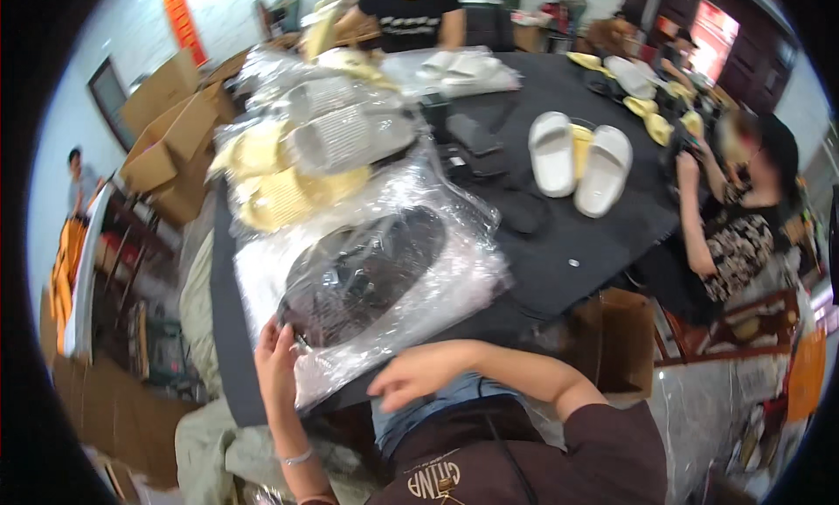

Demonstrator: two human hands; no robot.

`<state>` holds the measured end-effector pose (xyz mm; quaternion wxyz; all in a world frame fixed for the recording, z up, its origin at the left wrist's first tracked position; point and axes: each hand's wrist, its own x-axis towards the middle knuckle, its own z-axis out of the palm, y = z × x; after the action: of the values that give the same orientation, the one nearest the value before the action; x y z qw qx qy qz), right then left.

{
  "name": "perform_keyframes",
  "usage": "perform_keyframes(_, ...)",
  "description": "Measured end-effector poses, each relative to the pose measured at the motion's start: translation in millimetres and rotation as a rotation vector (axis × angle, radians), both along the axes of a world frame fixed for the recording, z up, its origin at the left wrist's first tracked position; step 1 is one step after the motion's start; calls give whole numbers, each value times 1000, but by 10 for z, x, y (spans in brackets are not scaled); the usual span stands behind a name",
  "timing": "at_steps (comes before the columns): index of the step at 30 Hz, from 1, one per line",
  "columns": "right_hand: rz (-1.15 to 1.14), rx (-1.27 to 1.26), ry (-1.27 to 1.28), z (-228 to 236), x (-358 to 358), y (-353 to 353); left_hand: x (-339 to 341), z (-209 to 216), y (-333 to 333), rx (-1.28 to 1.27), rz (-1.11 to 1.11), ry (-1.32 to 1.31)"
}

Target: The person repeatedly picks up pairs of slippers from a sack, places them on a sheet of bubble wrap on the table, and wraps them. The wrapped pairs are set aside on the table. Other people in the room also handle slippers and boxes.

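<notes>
A clear plastic bag (411, 308) holding dark slippers (363, 273) lies at the table's near left edge. My left hand (278, 361) is at its near left corner, thumb and fingers closed on the plastic beside a dark slipper. Just off the bag's near edge, my right hand (409, 374) hangs over my lap with loosely stretched fingers, holding nothing. Behind that bag are piled more bagged slippers, grey ones (354, 129) above and yellow ones (293, 195) below. To the right, a pair of white slippers (552, 155) stands with something yellow between them.
The black-covered table (603, 252) carries dark slippers (472, 136) in the middle and bagged white slippers (463, 68) at the far side. One person stands opposite; another at the right handles a dark item. Cardboard boxes (170, 155) sit left, and an open carton (625, 343) below right.
</notes>
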<state>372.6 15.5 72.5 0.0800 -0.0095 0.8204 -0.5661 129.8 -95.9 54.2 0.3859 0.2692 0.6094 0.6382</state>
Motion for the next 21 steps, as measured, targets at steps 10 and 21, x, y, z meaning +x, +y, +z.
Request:
perform_keyframes(10,-1377,481,516,494,635,1353,-70,-96,-142,-82,134,-210)
perform_keyframes(21,-297,-296,66,427,208,1813,-628,-27,164,-196,24,744)
